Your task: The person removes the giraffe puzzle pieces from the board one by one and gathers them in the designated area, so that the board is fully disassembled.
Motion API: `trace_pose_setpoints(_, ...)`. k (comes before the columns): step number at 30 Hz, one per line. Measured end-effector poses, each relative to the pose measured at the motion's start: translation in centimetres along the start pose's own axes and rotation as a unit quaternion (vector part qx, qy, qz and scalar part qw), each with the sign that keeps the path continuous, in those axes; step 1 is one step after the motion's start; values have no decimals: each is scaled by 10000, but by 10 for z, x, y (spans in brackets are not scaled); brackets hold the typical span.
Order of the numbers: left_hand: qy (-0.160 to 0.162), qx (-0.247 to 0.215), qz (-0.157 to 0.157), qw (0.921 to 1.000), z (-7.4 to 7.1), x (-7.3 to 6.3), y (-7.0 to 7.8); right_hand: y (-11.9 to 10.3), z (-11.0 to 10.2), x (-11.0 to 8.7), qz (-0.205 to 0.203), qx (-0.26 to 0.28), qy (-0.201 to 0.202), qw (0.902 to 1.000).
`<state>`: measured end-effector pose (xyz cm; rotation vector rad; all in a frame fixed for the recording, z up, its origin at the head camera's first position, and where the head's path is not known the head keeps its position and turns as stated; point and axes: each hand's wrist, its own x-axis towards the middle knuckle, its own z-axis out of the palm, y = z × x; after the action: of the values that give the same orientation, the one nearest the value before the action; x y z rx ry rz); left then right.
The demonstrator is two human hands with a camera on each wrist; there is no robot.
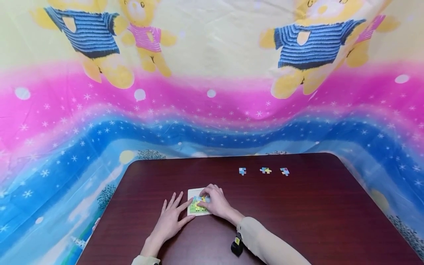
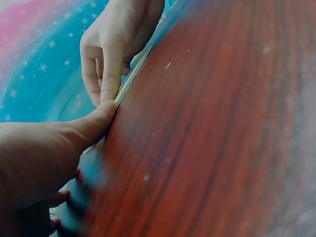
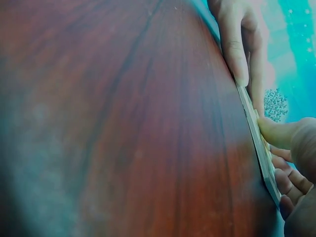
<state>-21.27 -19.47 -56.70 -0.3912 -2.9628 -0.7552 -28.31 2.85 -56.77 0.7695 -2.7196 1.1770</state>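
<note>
A small jigsaw board (image 1: 194,191) with a pale frame and a green, yellow and blue picture lies flat on the table. My left hand (image 1: 169,222) steadies it from the left with fingers spread, the index finger on its left side and the thumb at the near corner. Over the picture, my right hand (image 1: 216,201) pinches a puzzle piece (image 1: 204,199) between thumb and fingers. Much of that piece is hidden. From the right wrist view, the board's edge (image 3: 255,133) shows side-on, with the right thumb pressed down at its top.
Three loose jigsaw pieces lie toward the table's far side: a left one (image 1: 243,171), a middle one (image 1: 265,170) and a right one (image 1: 285,171). The dark wooden table (image 1: 314,213) has a patterned cloth (image 1: 212,110) hanging behind it. A black device (image 1: 236,246) hangs at the right cuff.
</note>
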Motion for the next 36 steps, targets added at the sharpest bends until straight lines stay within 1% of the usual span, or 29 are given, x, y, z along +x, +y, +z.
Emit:
trace_pose_setpoints(6,-61,-93,18,9999,-1,0,2,1,3,1,-142,-238,171,9995)
trace_pose_setpoints(10,41,-167,149,9997,-1,1,1,1,4,2,-190,-244,274,9991)
trace_pose_setpoints(13,106,-198,239,9995,-2,0,1,3,4,2,-129,-149,208,9996)
trace_pose_setpoints(16,14,-221,143,9997,-3,1,2,3,4,3,-85,-84,140,9998)
trace_pose_setpoints(18,-83,-156,49,9998,-4,1,3,2,3,4,8,-28,120,9999)
trace_pose_setpoints(21,-212,-125,-67,9997,-5,1,5,-1,2,4,148,83,165,9997)
trace_pose_setpoints(24,-195,-127,-47,9997,-4,1,5,-2,0,4,221,290,270,9990)
trace_pose_setpoints(26,-82,-181,30,9998,-3,1,4,-1,-4,3,206,460,371,9980)
trace_pose_setpoints(30,348,-344,267,9984,5,-1,-4,6,-16,3,99,797,648,9947)
trace_pose_setpoints(31,433,-368,292,9980,7,-2,-6,8,-20,4,154,894,677,9936)
trace_pose_setpoints(32,454,-361,299,9979,7,-2,-6,11,-24,4,207,967,698,9927)
trace_pose_setpoints(33,409,-352,251,9982,7,-2,-5,14,-29,4,314,1074,705,9912)
trace_pose_setpoints(36,196,-220,74,9995,2,-3,0,25,-46,2,718,1363,658,9859)
